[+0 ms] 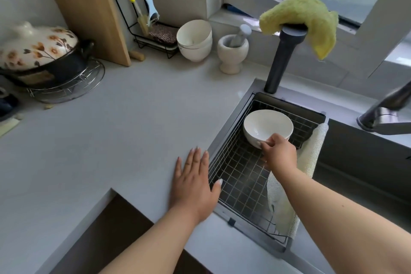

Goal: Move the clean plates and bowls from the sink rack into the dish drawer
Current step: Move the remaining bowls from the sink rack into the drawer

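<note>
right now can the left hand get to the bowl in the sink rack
Probably yes. The left hand lies flat on the counter beside the sink rack, with open wire between it and the bowl, whose near rim the right hand grips.

The bowl in the rack is plain white; the rack is silver wire in a grid. At 1 o'clock, a pale yellow-green cloth lies on a dark grey faucet. At 12 o'clock stand white stacked bowls and a cream mortar. At 10 o'clock, the pot lid is cream with orange flowers and brown leaves. The counter is light grey.
</note>
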The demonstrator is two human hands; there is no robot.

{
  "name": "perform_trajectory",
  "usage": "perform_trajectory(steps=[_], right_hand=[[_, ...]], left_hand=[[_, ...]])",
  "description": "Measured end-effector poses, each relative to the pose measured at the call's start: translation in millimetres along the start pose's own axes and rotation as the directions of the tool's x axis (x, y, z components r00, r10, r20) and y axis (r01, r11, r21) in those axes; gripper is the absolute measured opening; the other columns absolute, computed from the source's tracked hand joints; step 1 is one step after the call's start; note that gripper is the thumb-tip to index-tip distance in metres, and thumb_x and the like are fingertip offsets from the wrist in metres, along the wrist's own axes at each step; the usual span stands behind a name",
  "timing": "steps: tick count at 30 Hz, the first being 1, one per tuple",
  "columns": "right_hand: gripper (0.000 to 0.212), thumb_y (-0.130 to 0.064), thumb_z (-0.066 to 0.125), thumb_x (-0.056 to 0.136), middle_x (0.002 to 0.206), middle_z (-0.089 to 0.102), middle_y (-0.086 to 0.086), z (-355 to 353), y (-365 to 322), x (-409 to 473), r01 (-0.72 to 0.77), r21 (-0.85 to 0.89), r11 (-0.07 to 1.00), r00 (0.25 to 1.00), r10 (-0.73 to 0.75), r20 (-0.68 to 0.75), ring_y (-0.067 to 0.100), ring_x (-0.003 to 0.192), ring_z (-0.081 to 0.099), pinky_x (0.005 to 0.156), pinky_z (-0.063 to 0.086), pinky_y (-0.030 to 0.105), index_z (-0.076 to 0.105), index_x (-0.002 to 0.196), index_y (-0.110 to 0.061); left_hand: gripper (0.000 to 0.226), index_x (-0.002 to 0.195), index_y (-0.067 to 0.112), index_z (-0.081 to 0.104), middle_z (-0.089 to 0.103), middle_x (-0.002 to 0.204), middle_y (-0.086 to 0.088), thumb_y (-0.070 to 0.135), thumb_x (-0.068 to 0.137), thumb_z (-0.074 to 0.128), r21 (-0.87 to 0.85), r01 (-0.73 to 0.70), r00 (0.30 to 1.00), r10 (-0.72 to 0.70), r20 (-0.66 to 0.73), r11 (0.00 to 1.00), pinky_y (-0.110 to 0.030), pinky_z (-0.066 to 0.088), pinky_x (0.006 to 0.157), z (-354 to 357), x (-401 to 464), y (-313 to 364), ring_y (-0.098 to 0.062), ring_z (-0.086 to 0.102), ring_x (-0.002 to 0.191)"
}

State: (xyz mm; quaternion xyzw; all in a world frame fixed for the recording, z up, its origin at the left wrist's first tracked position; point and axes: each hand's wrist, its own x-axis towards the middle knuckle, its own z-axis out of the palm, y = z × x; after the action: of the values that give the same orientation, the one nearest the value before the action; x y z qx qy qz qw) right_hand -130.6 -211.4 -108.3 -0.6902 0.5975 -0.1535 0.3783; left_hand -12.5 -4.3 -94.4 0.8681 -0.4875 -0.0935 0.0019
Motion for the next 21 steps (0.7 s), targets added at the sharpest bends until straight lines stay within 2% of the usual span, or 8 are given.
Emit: perform_trajectory(steps=[3, 5, 8, 11, 14, 17, 19, 21], right_hand=[[0.018, -0.029, 0.061, 0.092, 0.084, 0.065, 0.006, -3.7, -0.5, -6.3, 0.046, 0.038, 0.998, 0.999, -0.045, -0.013, 0.028, 0.071, 0.065, 0.060, 0.058, 0.040, 0.050, 0.084, -0.016], [0.022, -0.033, 0.059, 0.092, 0.081, 0.064, 0.002, -9.4, -2.3, -12.6, 0.058, 0.112, 0.992, 0.998, -0.054, -0.032, 0.029, 0.068, 0.066, 0.060, 0.059, 0.045, 0.047, 0.083, -0.017], [0.024, -0.033, 0.061, 0.092, 0.078, 0.065, 0.002, -25.8, -6.6, -28.0, 0.094, 0.237, 0.967, 0.995, -0.081, -0.066, 0.031, 0.065, 0.067, 0.056, 0.059, 0.047, 0.047, 0.081, -0.017], [0.022, -0.031, 0.064, 0.090, 0.077, 0.066, 0.005, -47.3, -8.4, -49.2, 0.157, 0.314, 0.936, 0.986, -0.132, -0.100, 0.032, 0.068, 0.067, 0.056, 0.059, 0.044, 0.050, 0.082, -0.016], [0.019, -0.028, 0.067, 0.088, 0.074, 0.066, 0.007, -65.4, -1.5, -71.8, 0.231, 0.338, 0.912, 0.972, -0.199, -0.127, 0.034, 0.069, 0.066, 0.059, 0.058, 0.046, 0.053, 0.080, -0.019], [0.017, -0.025, 0.070, 0.086, 0.071, 0.066, 0.003, -79.5, 6.1, -95.2, 0.310, 0.310, 0.899, 0.951, -0.286, -0.120, 0.029, 0.064, 0.065, 0.059, 0.058, 0.047, 0.055, 0.081, -0.019], [0.018, -0.024, 0.072, 0.084, 0.069, 0.066, -0.001, -86.5, 8.6, -112.4, 0.357, 0.296, 0.886, 0.934, -0.340, -0.110, 0.025, 0.061, 0.066, 0.059, 0.059, 0.044, 0.057, 0.083, -0.013], [0.020, -0.024, 0.074, 0.081, 0.065, 0.065, -0.004, -90.8, 10.5, -130.5, 0.429, 0.256, 0.866, 0.903, -0.416, -0.105, 0.022, 0.061, 0.066, 0.059, 0.059, 0.043, 0.059, 0.082, -0.011]], left_hand=[[0.077, 0.152, 0.018, -0.016, -0.022, 0.159, -0.002, 0.059, 0.096, 0.016, 0.003, 0.003, 1.000, -0.003, 0.004, 1.000, -0.044, -0.012, 0.119, 0.3, 0.0, 0.7, -0.015, -0.025, 0.145], [0.076, 0.152, 0.019, -0.016, -0.020, 0.160, -0.002, 0.059, 0.095, 0.013, -0.001, 0.005, 1.000, -0.005, 0.004, 1.000, -0.043, -0.012, 0.120, 1.1, 0.6, 0.3, -0.015, -0.024, 0.145], [0.078, 0.151, 0.019, -0.015, -0.018, 0.160, -0.001, 0.061, 0.089, 0.002, -0.004, 0.006, 1.000, -0.006, -0.005, 1.000, -0.042, -0.011, 0.120, 2.1, 0.2, 0.0, -0.014, -0.022, 0.145], [0.076, 0.152, 0.018, -0.015, -0.020, 0.159, -0.001, 0.062, 0.093, 0.006, 0.002, 0.018, 1.000, -0.018, 0.026, 1.000, -0.040, -0.013, 0.119, 0.8, 0.7, -0.5, -0.014, -0.023, 0.145], [0.073, 0.155, 0.019, -0.001, -0.006, 0.163, 0.001, 0.058, 0.098, 0.022, -0.234, 0.073, 0.997, -0.068, 0.033, 0.970, -0.039, -0.008, 0.121, -8.6, 2.8, 2.9, -0.011, -0.012, 0.148], [0.058, 0.151, 0.021, 0.026, 0.023, 0.159, 0.002, 0.045, 0.100, 0.039, -0.725, 0.116, 0.977, -0.211, -0.042, 0.679, -0.039, 0.015, 0.121, -32.6, -4.7, 24.6, -0.014, 0.017, 0.146], [0.049, 0.144, 0.024, 0.037, 0.038, 0.150, 0.002, 0.045, 0.100, 0.040, -0.865, 0.100, 0.960, -0.276, -0.045, 0.491, -0.041, 0.030, 0.114, -52.7, -14.5, 46.1, -0.015, 0.037, 0.135], [0.041, 0.134, 0.026, 0.043, 0.047, 0.141, -0.001, 0.048, 0.100, 0.039, -0.964, 0.114, 0.963, -0.264, 0.048, 0.241, -0.040, 0.041, 0.107, -68.5, -24.5, 65.8, -0.016, 0.047, 0.125]])
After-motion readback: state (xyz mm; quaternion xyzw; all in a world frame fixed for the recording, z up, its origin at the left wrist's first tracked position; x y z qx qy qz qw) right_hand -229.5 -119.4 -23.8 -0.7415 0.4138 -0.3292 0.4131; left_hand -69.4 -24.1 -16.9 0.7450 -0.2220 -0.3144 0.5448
